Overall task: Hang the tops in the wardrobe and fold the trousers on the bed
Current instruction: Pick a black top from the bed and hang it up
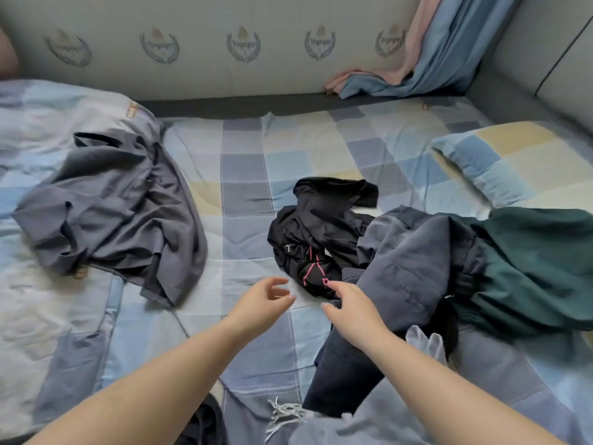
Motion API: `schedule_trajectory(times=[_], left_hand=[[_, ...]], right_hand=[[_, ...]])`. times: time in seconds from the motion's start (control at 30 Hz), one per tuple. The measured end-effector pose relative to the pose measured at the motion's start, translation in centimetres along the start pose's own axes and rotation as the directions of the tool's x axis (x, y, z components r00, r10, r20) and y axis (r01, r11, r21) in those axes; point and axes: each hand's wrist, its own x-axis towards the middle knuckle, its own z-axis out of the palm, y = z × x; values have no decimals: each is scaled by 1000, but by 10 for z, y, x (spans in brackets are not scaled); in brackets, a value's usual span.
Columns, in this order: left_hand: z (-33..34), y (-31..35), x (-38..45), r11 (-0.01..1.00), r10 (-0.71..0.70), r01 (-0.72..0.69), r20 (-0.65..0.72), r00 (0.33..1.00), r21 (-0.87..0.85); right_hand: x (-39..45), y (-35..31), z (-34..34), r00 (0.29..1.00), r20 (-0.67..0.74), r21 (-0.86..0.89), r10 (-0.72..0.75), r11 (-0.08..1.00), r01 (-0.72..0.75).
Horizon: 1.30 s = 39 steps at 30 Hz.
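Note:
A crumpled black garment [316,232] with pink stitching lies mid-bed. To its right sits a pile: a grey-blue garment [414,261], a dark green one [539,268] and dark trousers [346,374] running toward the near edge. A dark grey garment [115,207] is spread on the left. My left hand [261,303] hovers over the checked bedsheet [244,175] with loosely curled fingers, holding nothing. My right hand [348,300] reaches to the near edge of the black garment, fingers loosely bent; whether it touches the cloth is unclear.
A checked pillow [519,162] lies at the right. A padded headboard [205,59] runs along the far side, with pink and blue curtains [426,59] hanging onto the bed's far right corner. A frayed grey cloth [288,415] lies at the near edge.

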Motion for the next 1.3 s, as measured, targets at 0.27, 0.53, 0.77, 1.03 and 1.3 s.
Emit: schedule_trajectory(times=[0.27,0.53,0.77,1.03,1.3], left_hand=[[56,-74,142,993,48,-51,-31,998,-110],[89,-97,201,969,45,-94,-210,977,-228],[48,-87,144,981,187,-193,-236,954,-4],[-40,23,20,952,295,-269,-197,935,148],[-149,178,-102,824,467,-425,-24,884,374]], right_hand=[[119,70,74,998,-34,-333,-58,942,43],[162,95,94,958,-219,-614,-187,789,14],[112,67,69,970,-140,-316,-197,938,145],[16,-18,-33,972,-122,-10,-200,980,201],[-70,-159,-182,906,-244,140,-345,912,385]])
